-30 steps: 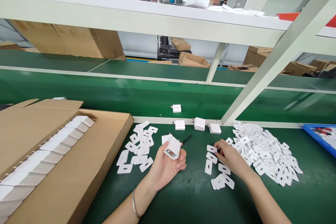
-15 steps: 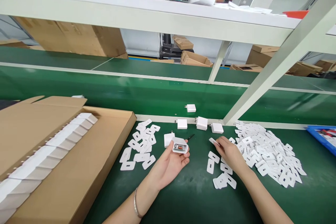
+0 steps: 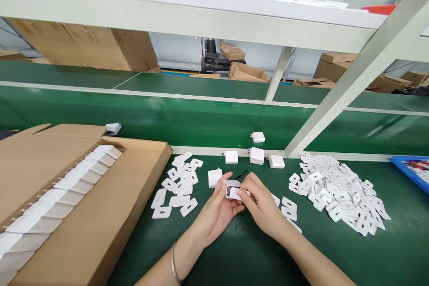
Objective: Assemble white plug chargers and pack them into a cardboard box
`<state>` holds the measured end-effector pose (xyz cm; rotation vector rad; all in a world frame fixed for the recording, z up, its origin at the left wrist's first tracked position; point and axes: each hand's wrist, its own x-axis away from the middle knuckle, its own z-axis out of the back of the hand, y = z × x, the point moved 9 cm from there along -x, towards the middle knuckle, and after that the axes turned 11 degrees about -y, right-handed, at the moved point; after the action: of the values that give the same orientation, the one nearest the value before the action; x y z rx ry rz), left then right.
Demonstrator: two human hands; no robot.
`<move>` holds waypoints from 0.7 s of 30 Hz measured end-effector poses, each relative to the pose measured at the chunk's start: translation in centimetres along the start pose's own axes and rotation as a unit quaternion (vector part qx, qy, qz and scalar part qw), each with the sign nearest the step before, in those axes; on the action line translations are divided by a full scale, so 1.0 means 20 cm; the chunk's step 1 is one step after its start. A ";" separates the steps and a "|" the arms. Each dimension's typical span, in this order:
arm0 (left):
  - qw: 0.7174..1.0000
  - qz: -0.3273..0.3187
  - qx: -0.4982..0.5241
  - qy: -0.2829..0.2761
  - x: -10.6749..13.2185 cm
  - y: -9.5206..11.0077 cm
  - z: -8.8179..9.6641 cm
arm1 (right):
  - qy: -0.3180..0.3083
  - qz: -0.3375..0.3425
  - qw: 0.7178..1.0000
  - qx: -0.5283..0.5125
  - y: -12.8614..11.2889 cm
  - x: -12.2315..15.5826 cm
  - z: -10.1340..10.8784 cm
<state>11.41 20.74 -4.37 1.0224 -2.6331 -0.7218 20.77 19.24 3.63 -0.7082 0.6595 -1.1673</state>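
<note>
My left hand (image 3: 219, 208) is closed around a white charger housing (image 3: 230, 183), its open end facing me. Between the thumb and fingers of my right hand (image 3: 263, 203) is a white cover plate (image 3: 238, 194), held against that open end and hiding part of the inside. Whether the plate sits flush I cannot tell. Just behind my hands lie a dark thin tool (image 3: 241, 174) and a white charger (image 3: 215, 178). Several loose cover plates (image 3: 289, 205) lie by my right wrist, partly hidden by it.
A large pile of cover plates (image 3: 338, 192) spreads to the right, a smaller group (image 3: 181, 183) to the left. Several chargers (image 3: 257, 155) stand along the back edge. A cardboard box (image 3: 134, 201) holding a row of white housings (image 3: 63, 199) fills the left. A blue tray (image 3: 410, 172) is far right.
My right hand has moved left from the loose plates, bringing one cover plate to the housing in my left hand. The back charger on the green ledge appears further right.
</note>
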 end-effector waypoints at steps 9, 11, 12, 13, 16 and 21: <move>0.996 -0.033 -0.078 0.021 0.00 0.05 0.01 | 0.013 -0.019 0.954 0.300 -0.06 -0.06 -0.01; 0.995 -0.046 -0.090 0.024 0.00 0.06 0.01 | 0.013 -0.033 0.944 0.328 -0.07 -0.07 -0.01; 0.994 -0.052 -0.093 0.023 0.00 0.07 0.01 | 0.013 -0.042 0.941 0.334 -0.08 -0.07 -0.01; 0.994 -0.056 -0.093 0.021 0.00 0.07 0.01 | 0.013 -0.052 0.941 0.334 -0.08 -0.07 0.00; 0.994 -0.064 -0.089 0.013 0.00 0.08 0.01 | 0.004 -0.088 0.957 0.278 -0.05 -0.07 0.01; 0.993 -0.062 -0.095 0.001 0.01 0.07 0.00 | -0.031 -0.162 0.984 0.060 0.07 -0.04 -0.01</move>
<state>10.54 21.50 -3.61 1.1374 -2.4574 -0.9777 21.25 20.28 2.40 -0.7640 0.4253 -1.4650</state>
